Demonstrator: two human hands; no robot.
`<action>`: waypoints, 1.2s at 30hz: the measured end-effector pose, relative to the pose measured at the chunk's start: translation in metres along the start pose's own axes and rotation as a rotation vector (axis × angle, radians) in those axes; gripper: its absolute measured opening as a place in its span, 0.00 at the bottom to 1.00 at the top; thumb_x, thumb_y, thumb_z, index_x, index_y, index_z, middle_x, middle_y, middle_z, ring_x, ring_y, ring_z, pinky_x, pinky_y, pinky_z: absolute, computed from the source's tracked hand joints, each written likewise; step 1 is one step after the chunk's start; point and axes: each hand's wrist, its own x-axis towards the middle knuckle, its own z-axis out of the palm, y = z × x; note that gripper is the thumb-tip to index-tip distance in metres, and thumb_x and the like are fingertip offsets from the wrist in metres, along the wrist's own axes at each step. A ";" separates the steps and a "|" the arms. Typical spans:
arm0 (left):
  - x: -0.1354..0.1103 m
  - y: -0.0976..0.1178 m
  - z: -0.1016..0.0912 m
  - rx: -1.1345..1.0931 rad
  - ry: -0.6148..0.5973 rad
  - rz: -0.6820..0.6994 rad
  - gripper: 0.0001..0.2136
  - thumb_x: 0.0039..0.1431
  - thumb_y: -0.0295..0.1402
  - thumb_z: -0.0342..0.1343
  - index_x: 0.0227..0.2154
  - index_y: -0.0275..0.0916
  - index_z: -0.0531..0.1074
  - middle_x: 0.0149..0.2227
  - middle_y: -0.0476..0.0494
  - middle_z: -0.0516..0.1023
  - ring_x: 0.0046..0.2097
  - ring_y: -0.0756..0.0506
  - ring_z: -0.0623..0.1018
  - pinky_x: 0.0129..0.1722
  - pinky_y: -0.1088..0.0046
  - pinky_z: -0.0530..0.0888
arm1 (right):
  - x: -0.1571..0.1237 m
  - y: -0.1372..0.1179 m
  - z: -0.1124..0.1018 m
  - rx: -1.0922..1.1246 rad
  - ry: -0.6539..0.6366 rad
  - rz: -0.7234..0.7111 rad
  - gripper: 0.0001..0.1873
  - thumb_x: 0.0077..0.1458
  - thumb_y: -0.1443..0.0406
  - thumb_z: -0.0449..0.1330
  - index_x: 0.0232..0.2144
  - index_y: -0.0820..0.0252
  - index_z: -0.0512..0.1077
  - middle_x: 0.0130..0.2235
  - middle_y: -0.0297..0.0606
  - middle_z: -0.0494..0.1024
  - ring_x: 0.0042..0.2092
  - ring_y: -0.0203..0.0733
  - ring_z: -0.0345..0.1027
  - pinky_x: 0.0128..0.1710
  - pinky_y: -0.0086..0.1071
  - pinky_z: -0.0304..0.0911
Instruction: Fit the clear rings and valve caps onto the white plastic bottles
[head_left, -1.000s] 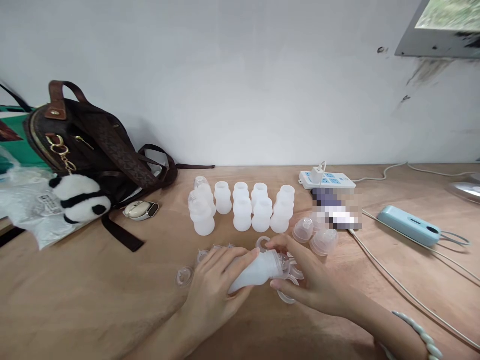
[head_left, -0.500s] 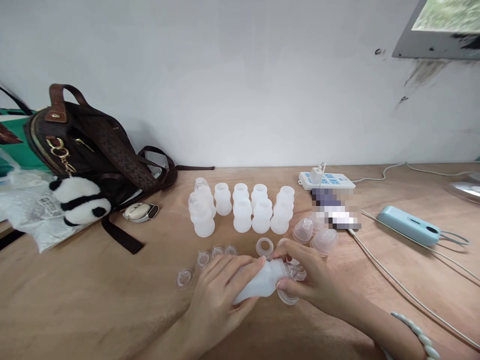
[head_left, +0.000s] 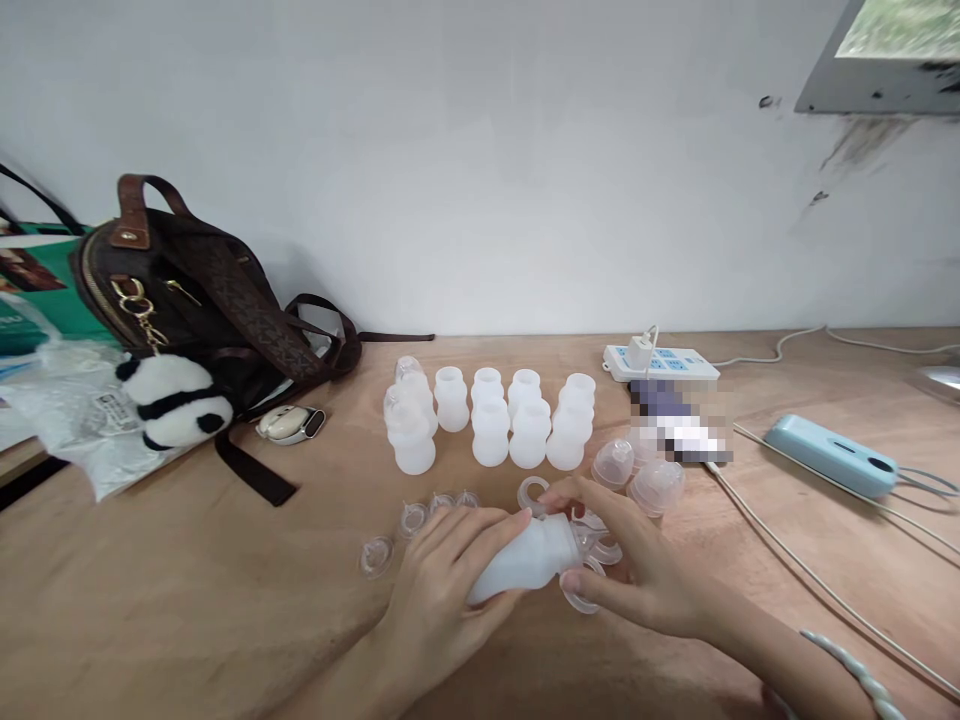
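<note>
My left hand (head_left: 439, 575) grips a white silicone bottle (head_left: 529, 558) that lies on its side just above the wooden table (head_left: 187, 590). At the bottle's neck, my right hand (head_left: 637, 565) pinches a clear ring-shaped part (head_left: 581, 590). Several upright white bottles (head_left: 491, 420) stand in rows just beyond my hands. Small clear nipples (head_left: 409, 520) lie to the left of my left hand. Clear domed caps (head_left: 637, 475) and a loose ring (head_left: 532, 492) lie near my right hand.
A brown backpack (head_left: 202, 290) with a panda plush (head_left: 176, 400) leans at the back left beside a plastic bag (head_left: 67, 410). A power strip (head_left: 660, 362), cables (head_left: 810, 585) and a light blue device (head_left: 829, 455) lie on the right.
The view shifted slightly. My hands and the bottle moved a little lower, and my right fingers reworked the clear ring at the bottle's neck.
</note>
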 end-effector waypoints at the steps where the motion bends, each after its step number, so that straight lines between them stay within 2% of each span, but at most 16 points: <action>1: 0.000 0.000 0.000 -0.002 0.002 0.000 0.15 0.67 0.31 0.55 0.55 0.40 0.69 0.44 0.41 0.83 0.41 0.42 0.82 0.40 0.64 0.76 | 0.000 0.000 -0.001 -0.001 0.002 -0.015 0.16 0.62 0.54 0.60 0.47 0.56 0.68 0.43 0.41 0.77 0.42 0.45 0.71 0.40 0.37 0.68; 6: -0.001 0.000 -0.001 -0.014 -0.017 0.012 0.15 0.68 0.31 0.54 0.56 0.40 0.69 0.44 0.41 0.83 0.41 0.42 0.82 0.39 0.66 0.76 | -0.001 0.001 0.000 -0.030 0.046 0.041 0.12 0.63 0.54 0.60 0.40 0.55 0.69 0.33 0.35 0.74 0.34 0.41 0.68 0.33 0.33 0.65; 10: -0.001 -0.002 -0.002 0.013 0.021 0.009 0.15 0.67 0.30 0.54 0.55 0.40 0.69 0.44 0.41 0.83 0.42 0.42 0.82 0.42 0.65 0.76 | -0.001 0.001 -0.001 0.015 0.018 0.010 0.16 0.62 0.54 0.60 0.48 0.55 0.68 0.41 0.38 0.77 0.40 0.43 0.71 0.38 0.35 0.67; 12: -0.001 -0.002 -0.003 0.024 0.024 0.024 0.14 0.68 0.31 0.54 0.55 0.40 0.70 0.44 0.41 0.83 0.42 0.42 0.82 0.41 0.65 0.76 | -0.002 0.001 -0.001 0.021 0.028 -0.008 0.16 0.62 0.55 0.60 0.48 0.54 0.67 0.40 0.38 0.76 0.39 0.43 0.71 0.37 0.34 0.67; 16: 0.000 0.000 -0.003 0.025 0.016 0.064 0.13 0.70 0.32 0.51 0.54 0.38 0.70 0.43 0.40 0.83 0.40 0.43 0.82 0.40 0.66 0.75 | -0.003 0.004 0.000 -0.033 0.069 -0.005 0.14 0.63 0.51 0.59 0.39 0.55 0.68 0.33 0.34 0.74 0.34 0.41 0.68 0.33 0.32 0.64; 19: 0.000 -0.001 -0.002 0.029 0.038 0.054 0.13 0.70 0.33 0.51 0.54 0.38 0.70 0.43 0.40 0.83 0.41 0.43 0.82 0.41 0.66 0.74 | -0.002 0.003 -0.001 -0.005 0.032 -0.026 0.17 0.64 0.50 0.58 0.45 0.55 0.68 0.39 0.37 0.76 0.38 0.43 0.70 0.36 0.34 0.66; 22: 0.000 -0.001 -0.001 0.017 0.048 0.037 0.13 0.70 0.34 0.52 0.54 0.37 0.70 0.44 0.40 0.83 0.41 0.43 0.82 0.41 0.66 0.74 | -0.002 0.003 -0.001 0.023 0.005 -0.062 0.20 0.63 0.53 0.60 0.51 0.55 0.66 0.45 0.41 0.76 0.43 0.45 0.70 0.40 0.35 0.67; 25: 0.000 0.000 -0.002 0.027 0.036 0.054 0.13 0.71 0.34 0.51 0.54 0.36 0.70 0.43 0.40 0.83 0.41 0.43 0.82 0.41 0.66 0.74 | -0.002 0.005 0.004 -0.031 0.087 -0.072 0.14 0.63 0.53 0.59 0.41 0.56 0.69 0.34 0.37 0.74 0.35 0.42 0.68 0.33 0.33 0.63; 28: -0.001 0.002 -0.002 0.048 0.020 0.087 0.12 0.72 0.32 0.49 0.53 0.37 0.71 0.43 0.40 0.84 0.40 0.43 0.82 0.41 0.66 0.73 | -0.001 0.006 0.007 -0.062 0.136 -0.038 0.18 0.63 0.49 0.57 0.30 0.56 0.66 0.27 0.33 0.69 0.29 0.39 0.63 0.27 0.31 0.58; 29: 0.000 0.002 -0.003 0.043 0.019 0.084 0.12 0.72 0.32 0.49 0.53 0.37 0.71 0.43 0.40 0.84 0.40 0.43 0.82 0.40 0.66 0.74 | -0.001 0.006 0.006 -0.054 0.123 -0.030 0.18 0.63 0.49 0.57 0.31 0.56 0.66 0.28 0.33 0.70 0.29 0.39 0.64 0.28 0.31 0.59; 31: 0.000 0.002 -0.003 0.009 0.034 0.048 0.13 0.70 0.33 0.51 0.54 0.38 0.70 0.43 0.40 0.84 0.40 0.43 0.82 0.40 0.66 0.74 | -0.002 0.005 0.003 -0.017 0.070 -0.052 0.17 0.64 0.49 0.57 0.41 0.56 0.68 0.35 0.37 0.75 0.34 0.41 0.68 0.32 0.32 0.63; 33: 0.001 0.004 -0.004 -0.036 0.041 -0.006 0.14 0.69 0.35 0.54 0.55 0.39 0.69 0.43 0.41 0.84 0.41 0.43 0.82 0.41 0.66 0.75 | -0.003 0.004 -0.001 0.024 0.028 -0.109 0.19 0.63 0.52 0.59 0.51 0.55 0.66 0.42 0.39 0.76 0.39 0.42 0.70 0.35 0.33 0.65; 36: 0.001 0.007 -0.005 -0.112 0.013 -0.073 0.18 0.68 0.44 0.55 0.55 0.41 0.68 0.44 0.43 0.84 0.42 0.43 0.83 0.41 0.68 0.77 | -0.006 0.004 -0.002 0.039 0.039 -0.125 0.17 0.61 0.55 0.62 0.49 0.53 0.67 0.39 0.35 0.76 0.36 0.40 0.68 0.33 0.30 0.62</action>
